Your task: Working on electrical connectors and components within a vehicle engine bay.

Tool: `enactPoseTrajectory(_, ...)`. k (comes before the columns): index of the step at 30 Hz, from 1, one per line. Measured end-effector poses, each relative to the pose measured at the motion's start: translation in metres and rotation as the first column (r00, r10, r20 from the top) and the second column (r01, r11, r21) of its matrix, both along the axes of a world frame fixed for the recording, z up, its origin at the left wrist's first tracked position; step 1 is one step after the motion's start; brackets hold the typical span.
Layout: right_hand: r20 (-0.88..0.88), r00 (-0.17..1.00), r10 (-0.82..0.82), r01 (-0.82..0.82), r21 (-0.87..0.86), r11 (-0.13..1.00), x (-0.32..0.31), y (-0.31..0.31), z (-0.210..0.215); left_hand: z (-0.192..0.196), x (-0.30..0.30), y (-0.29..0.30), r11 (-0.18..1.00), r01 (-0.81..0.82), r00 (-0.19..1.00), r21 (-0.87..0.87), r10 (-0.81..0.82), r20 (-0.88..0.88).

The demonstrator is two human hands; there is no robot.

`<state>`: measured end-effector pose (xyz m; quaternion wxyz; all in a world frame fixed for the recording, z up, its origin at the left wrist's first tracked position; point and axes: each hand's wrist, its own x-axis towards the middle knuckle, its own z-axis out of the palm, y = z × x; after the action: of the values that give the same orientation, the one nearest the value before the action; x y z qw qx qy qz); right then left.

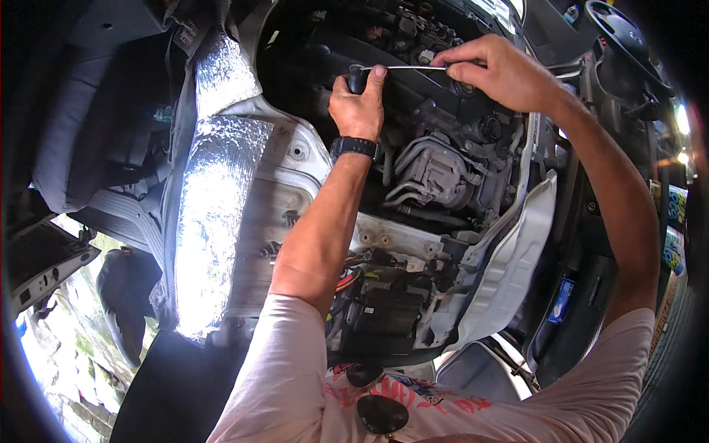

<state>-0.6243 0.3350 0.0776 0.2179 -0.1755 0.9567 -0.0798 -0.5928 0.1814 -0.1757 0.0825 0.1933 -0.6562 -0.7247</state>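
Over the open engine bay, my left hand is closed round a dark rounded part, its thumb up against the left end of a slim silvery metal rod. That rod runs nearly level across to my right hand, which pinches its other end between thumb and fingers. Whether the rod is a wrench or another tool cannot be made out, nor whether it is joined to the dark part. Below the rod sits a grey metal engine unit with curved pipes.
Shiny foil insulation covers the panel on the left, beside a tipped dark seat. A black battery-like box lies nearer me. At right are a white curved panel, a blue package and a steering wheel.
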Motion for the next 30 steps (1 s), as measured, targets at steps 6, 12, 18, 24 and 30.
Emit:
enactPoseTrajectory(6, 0.097, 0.995, -0.012, 0.013, -0.01, 1.0, -0.019, -0.003, -0.003, -0.004, -0.004, -0.005, 0.999, -0.015, 1.0, 0.033, 0.014, 0.028)
enactPoseTrajectory(12, -0.32, 0.84, 0.437, -0.37, 0.251, 0.895, 0.031, -0.026, -0.003, -0.01, -0.002, -0.016, 0.965, 0.15, 0.988, 0.217, -0.156, 0.008)
enactPoseTrajectory(18, -0.257, 0.892, 0.373, -0.24, 0.429, 0.871, 0.077, -0.053, -0.009, -0.015, -0.01, -0.042, 0.803, 0.446, 0.885, 0.395, -0.462, -0.061)
enactPoseTrajectory(24, -0.278, 0.932, 0.231, -0.181, 0.194, 0.964, 0.062, -0.036, -0.014, -0.019, -0.006, -0.02, 0.831, 0.358, 0.927, 0.426, -0.37, -0.057)
enactPoseTrajectory(30, -0.106, 0.984, 0.145, -0.129, 0.151, 0.98, 0.021, -0.03, 0.002, -0.005, 0.002, 0.0, 0.993, 0.074, 0.996, 0.093, -0.078, 0.039)
